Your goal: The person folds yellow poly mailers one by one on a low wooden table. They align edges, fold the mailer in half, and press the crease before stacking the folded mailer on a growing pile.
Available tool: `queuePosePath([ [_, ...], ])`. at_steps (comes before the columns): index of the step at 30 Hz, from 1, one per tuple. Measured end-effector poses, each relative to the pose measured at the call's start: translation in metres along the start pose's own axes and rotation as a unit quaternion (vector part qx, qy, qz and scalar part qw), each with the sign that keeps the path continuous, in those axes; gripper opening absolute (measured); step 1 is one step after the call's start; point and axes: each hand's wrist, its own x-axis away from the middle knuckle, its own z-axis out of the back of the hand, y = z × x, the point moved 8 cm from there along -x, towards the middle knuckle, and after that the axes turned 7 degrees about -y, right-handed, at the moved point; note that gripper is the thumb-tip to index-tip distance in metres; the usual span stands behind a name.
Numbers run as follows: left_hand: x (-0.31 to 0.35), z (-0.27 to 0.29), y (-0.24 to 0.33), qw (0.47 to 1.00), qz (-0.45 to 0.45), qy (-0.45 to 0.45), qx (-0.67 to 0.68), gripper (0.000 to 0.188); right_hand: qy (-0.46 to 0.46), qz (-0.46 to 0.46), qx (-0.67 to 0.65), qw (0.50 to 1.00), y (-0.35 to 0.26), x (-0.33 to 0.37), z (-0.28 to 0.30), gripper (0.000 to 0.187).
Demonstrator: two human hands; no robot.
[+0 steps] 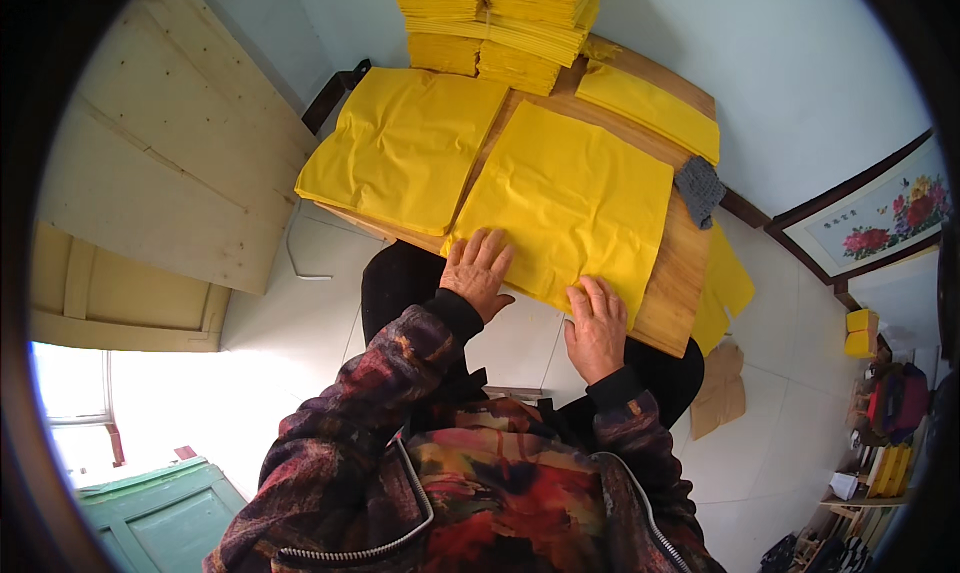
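Note:
A yellow cloth-like sheet (565, 198) lies spread on the wooden table (675, 293), its near edge toward me. My left hand (480, 271) rests flat on the near left corner of this sheet, fingers stretched out and thumb apart. On the near edge, farther right, my right hand (597, 325) lies with its fingertips on the sheet and its thumb at the border. Neither hand grips anything that I can see. To the left lies a slightly wrinkled flat pile of similar yellow sheets (405, 143), partly overhanging the table's edge.
Tall yellow stacks (490, 33) stand at the back. A folded yellow strip (650, 108) and a grey knitted cloth (700, 188) lie at the right. Wooden boards (170, 123) lean on the left. Brown paper (722, 391) is on the floor beside a framed flower picture (870, 213).

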Motion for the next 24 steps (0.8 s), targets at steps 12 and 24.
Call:
queuePosePath([
  [12,-0.014,-0.005,0.021,0.989,-0.132,0.033,-0.052,0.054,0.076,0.013,0.0,0.997,0.003,-0.002,0.004,0.015],
  [24,-0.019,0.028,0.058,0.983,-0.143,0.064,-0.096,0.029,-0.093,-0.055,-0.058,0.992,0.029,-0.029,0.013,0.009],
])
